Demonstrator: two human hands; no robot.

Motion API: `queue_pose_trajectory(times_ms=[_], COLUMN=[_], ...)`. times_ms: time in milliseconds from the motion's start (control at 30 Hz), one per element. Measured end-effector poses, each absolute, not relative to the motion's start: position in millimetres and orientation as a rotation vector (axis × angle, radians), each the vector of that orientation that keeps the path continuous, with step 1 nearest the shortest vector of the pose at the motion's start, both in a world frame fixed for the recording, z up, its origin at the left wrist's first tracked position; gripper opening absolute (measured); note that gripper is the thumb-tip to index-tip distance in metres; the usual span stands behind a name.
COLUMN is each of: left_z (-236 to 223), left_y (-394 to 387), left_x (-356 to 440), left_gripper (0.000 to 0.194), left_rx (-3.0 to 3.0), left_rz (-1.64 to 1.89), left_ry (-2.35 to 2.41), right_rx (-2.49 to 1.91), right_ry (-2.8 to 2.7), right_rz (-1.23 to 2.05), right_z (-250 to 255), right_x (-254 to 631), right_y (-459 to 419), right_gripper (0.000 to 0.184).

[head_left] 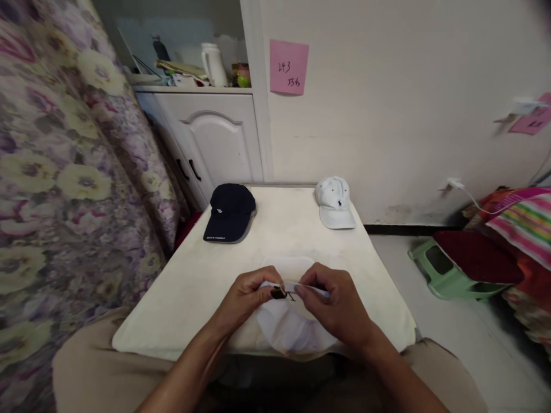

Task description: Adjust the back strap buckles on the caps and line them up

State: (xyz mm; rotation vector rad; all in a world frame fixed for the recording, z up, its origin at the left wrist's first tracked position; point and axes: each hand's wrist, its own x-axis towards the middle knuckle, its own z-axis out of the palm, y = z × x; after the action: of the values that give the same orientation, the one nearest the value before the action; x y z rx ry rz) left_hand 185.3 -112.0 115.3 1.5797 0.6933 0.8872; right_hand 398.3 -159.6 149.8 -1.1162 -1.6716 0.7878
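At the near edge of the table (189, 310), in the middle, there is a white cap (286, 330). The left hand (252, 289) pinches a dark buckle (278, 293) on its strap (290, 285), and the right hand (338, 298) pinches the strap just beside. Farther, a navy cap (230, 212) rests at left and a pale cap (334, 201) at right.

Three caps (230, 207) on pale table (189, 292)
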Motion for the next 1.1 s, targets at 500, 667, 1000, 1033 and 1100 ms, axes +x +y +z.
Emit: queue_pose_trajectory(times_ms=[500,667,1000,1033,1100], left_z=[115.1,116.4,118.8,119.1,119.3], left_y=[-113.2,-113.5,-115.5,-115.3,-114.8], left_x=[187.3,188.1,189.7,189.9,190.1], left_gripper=[0.019,0.021,0.025,0.026,0.026], left_rx=[1.513,1.491,1.442,1.443,1.452], left_rz=[0.847,0.839,0.827,0.827,0.828], left_ry=[0.750,0.767,0.789,0.786,0.779], right_rx=[-1.106,-1.112,-1.122,-1.124,-1.132], right_ry=[-1.723,-1.741,-1.757,-1.763,-1.771], right_rz=[0.707,0.691,0.702,0.703,0.705], right_z=[145.1,143.9,145.3,145.3,145.3], right_x=[395.7,395.9,397.3,397.2,396.8], right_y=[-156.1,-155.7,-156.1,-156.0,-155.8], right_gripper=[0.011,0.011,0.011,0.011,0.010])
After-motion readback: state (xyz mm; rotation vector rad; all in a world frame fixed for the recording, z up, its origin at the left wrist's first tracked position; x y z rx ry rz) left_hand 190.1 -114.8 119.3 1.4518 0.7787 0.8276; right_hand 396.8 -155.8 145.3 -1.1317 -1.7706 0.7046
